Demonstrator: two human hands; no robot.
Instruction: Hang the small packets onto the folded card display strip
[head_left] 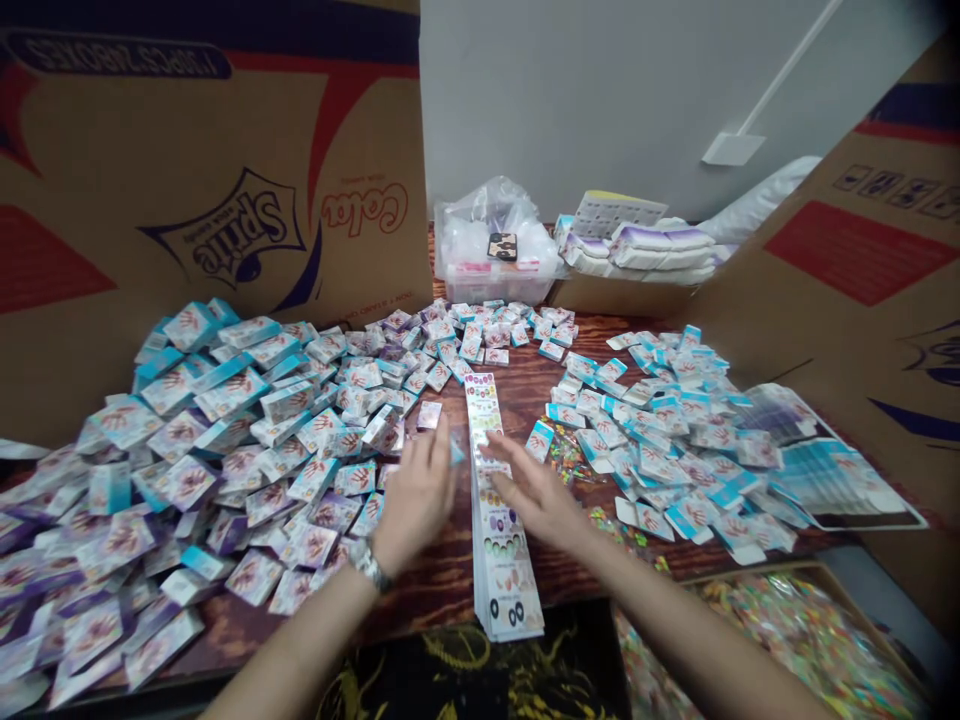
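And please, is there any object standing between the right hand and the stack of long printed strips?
Nothing visible does. The right hand has its fingers over the stack of long printed strips; touching, I cannot tell. The nearest small box on the right lies beside the stack.

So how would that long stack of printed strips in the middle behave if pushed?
The stack of printed strips looks made of long, thin sheets, so each probably bends easily. It may fan when pushed, as layered edges show and no band does. Its near end overhangs the table, so might sag if slid outward.
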